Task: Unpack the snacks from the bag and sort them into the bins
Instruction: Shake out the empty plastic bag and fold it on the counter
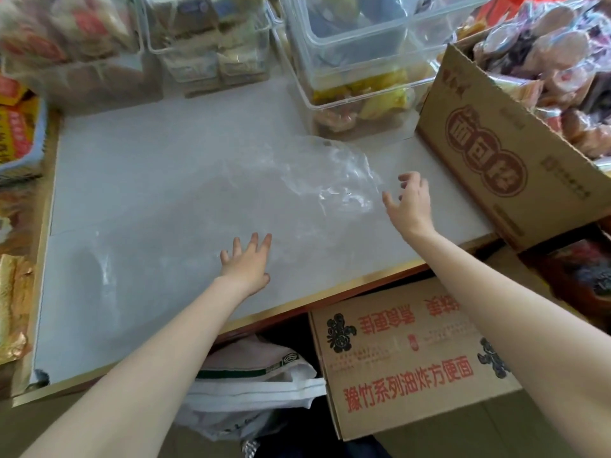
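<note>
The clear bag (330, 180) lies flat and looks empty on the table (148, 193), with the right hand (410, 203) at its 3 o'clock and the left hand (246, 262) at its 7 o'clock, fingers spread, probably to gather it, while snacks sit in the bins (357, 61) at its 12 o'clock

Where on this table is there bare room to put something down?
The white tabletop is bare left of the left hand, up to the back bins. The clear plastic bag covers the middle right, by the right hand. Crowded: the back row and the tilted cardboard box.

Open hands (246, 264) beside clear bag (330, 180)
</note>
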